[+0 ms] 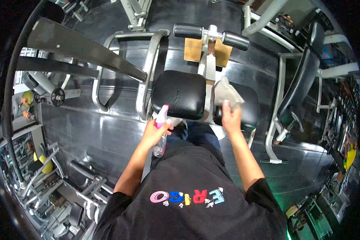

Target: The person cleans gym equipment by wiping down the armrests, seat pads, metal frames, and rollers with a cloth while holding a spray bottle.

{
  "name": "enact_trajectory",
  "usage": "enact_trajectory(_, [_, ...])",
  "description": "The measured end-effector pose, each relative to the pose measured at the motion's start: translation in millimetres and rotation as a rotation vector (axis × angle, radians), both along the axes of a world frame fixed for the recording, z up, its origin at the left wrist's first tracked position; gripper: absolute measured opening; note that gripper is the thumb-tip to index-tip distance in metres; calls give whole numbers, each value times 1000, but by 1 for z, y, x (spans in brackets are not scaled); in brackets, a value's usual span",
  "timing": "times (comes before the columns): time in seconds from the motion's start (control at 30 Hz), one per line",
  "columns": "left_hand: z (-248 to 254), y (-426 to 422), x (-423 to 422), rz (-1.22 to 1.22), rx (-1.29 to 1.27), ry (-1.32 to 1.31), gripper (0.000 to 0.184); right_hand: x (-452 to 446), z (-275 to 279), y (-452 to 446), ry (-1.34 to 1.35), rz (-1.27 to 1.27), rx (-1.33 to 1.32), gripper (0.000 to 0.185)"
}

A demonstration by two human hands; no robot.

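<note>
My left hand [154, 133] is closed around a clear spray bottle [160, 147] with a pink and white trigger head. Its nozzle points at the left black padded seat [179, 93], where small wet drops show on the surface. In my right hand [231, 119] is a pale folded cloth [228, 93], held over the right black pad [247, 106]. Whether the cloth touches that pad I cannot tell. Between the two pads runs the silver frame [207, 72] of the exercise bench.
Black foam rollers [189, 30] cross the bench's far end, above a tan board [193, 49]. A curved metal frame [148, 68] stands close on the left. To the right is another machine with a long black pad [298, 86]. Several machines line both sides.
</note>
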State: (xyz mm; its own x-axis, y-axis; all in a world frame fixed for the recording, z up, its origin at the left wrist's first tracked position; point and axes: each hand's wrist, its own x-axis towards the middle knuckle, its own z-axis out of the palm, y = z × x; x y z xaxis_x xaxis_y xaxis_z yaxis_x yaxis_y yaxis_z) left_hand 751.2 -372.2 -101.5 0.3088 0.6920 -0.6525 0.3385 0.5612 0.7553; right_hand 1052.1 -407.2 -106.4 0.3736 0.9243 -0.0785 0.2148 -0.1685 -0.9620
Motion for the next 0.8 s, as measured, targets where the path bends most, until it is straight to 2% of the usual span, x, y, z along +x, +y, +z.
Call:
enact_trajectory(0.03, [-1, -2, -1, 104, 44, -46, 44, -16, -2, 18, -163, 74, 222, 29])
enact_trajectory(0.1, [9, -5, -3, 157, 31, -7, 41, -47, -3, 30, -390, 351, 120, 46])
enact_trajectory(0.17, [10, -12, -9, 263, 46, -14, 39, -86, -16, 35, -743, 763, -37, 62])
enact_trajectory(0.2, [17, -14, -5, 345, 114, -56, 34, -98, -37, 35, -771, 764, 6, 63])
enact_trajectory(0.23, [19, -16, -6, 349, 117, -56, 34, -105, -44, 40, -800, 764, 51, 65])
enact_trajectory(0.27, [22, -17, -9, 355, 145, -47, 31, -107, -50, 41, -768, 756, 31, 75])
enact_trajectory(0.3, [25, -18, -12, 363, 170, -36, 28, -107, -48, 47, -765, 758, 34, 75])
enact_trajectory(0.37, [25, -21, -14, 403, 195, -62, 24, -103, -43, 52, -723, 821, -23, 68])
enact_trajectory(0.43, [26, -24, -12, 457, 192, -53, 23, -102, -48, 68, -754, 869, -67, 69])
enact_trajectory(0.57, [18, -26, -15, 381, 178, 11, 25, -106, -100, 134, -731, 690, -227, 57])
enact_trajectory(0.63, [25, -28, -15, 381, 170, 21, 26, -102, -109, 155, -690, 697, -261, 53])
enact_trajectory(0.77, [20, -35, -18, 400, 148, -23, 29, -98, -99, 128, -717, 681, -145, 54])
enact_trajectory(0.8, [27, -32, -13, 418, 106, -5, 30, -93, -94, 111, -731, 702, -45, 60])
